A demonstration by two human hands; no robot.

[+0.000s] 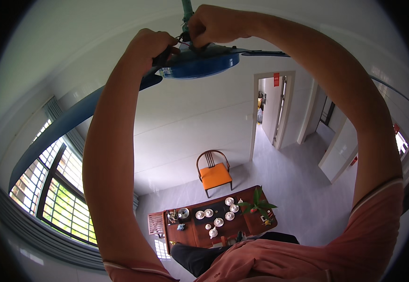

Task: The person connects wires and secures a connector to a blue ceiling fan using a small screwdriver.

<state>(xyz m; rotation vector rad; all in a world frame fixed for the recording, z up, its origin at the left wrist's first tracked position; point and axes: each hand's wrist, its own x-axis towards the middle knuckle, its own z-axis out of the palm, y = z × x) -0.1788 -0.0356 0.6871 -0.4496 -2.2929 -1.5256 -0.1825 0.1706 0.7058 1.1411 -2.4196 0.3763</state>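
Both my arms reach up to a blue ceiling fan (200, 66) hanging on a green downrod (186, 10). My left hand (156, 47) is closed at the left of the hub, thumb and forefinger pinched at thin wires (182, 41); a dark shape under its fingers is unclear. Just right of the rod, my right hand (207, 27) has its fingers bent down against the top of the hub, closed on something hidden. A long fan blade (56, 127) runs down toward the lower left behind my left arm.
Below are a wooden tea table (192, 235) with several white cups and a plant (257, 202), and an orange-seated chair (216, 176). A barred window (68, 207) is at left, an open door (272, 108) at right. My dark-clad leg (190, 258) shows over the table.
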